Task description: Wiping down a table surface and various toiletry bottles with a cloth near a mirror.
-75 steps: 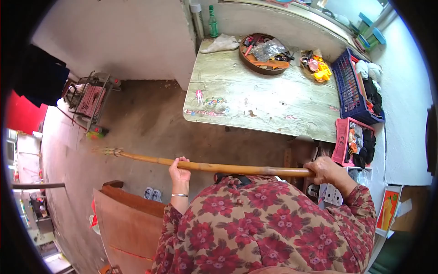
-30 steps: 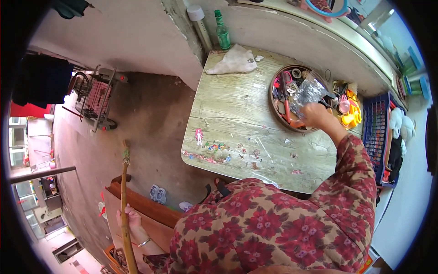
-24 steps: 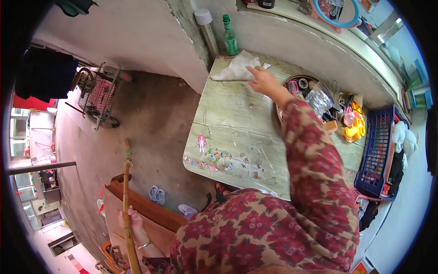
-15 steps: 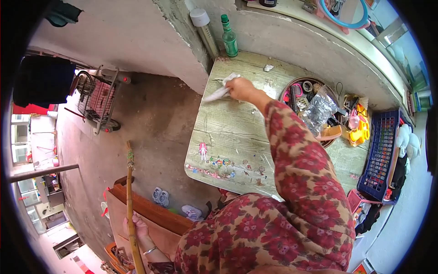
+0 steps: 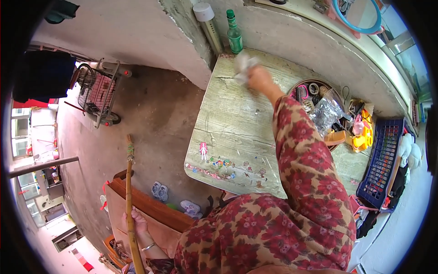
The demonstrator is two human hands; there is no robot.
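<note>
A crumpled white cloth or tissue (image 5: pixel 243 68), smeared by motion, is gripped by my right hand (image 5: pixel 262 80) over the far left part of the table (image 5: pixel 228 118). The table has a pale wood-grain top with worn stickers along its near left edge. Just beyond the cloth, a green bottle (image 5: pixel 235 39) stands at the table's back corner. Down at the lower left, my left hand (image 5: pixel 138 223) is closed around a long bamboo pole (image 5: pixel 129 187), which has greenish cord wound near its upper end. A silver bangle circles that wrist.
A round tray (image 5: pixel 299 83) of hair accessories sits at the table's right, beside yellow items (image 5: pixel 364 136) and a blue basket (image 5: pixel 376 169). Left of the table are a brown wooden seat (image 5: pixel 153 198), pale shoes (image 5: pixel 159 192) and a wheeled cart (image 5: pixel 98 93). A wall borders the back.
My right hand has moved to the right and slightly farther away with the white cloth, lifting away from the table's left edge. The left hand still grips the pole.
</note>
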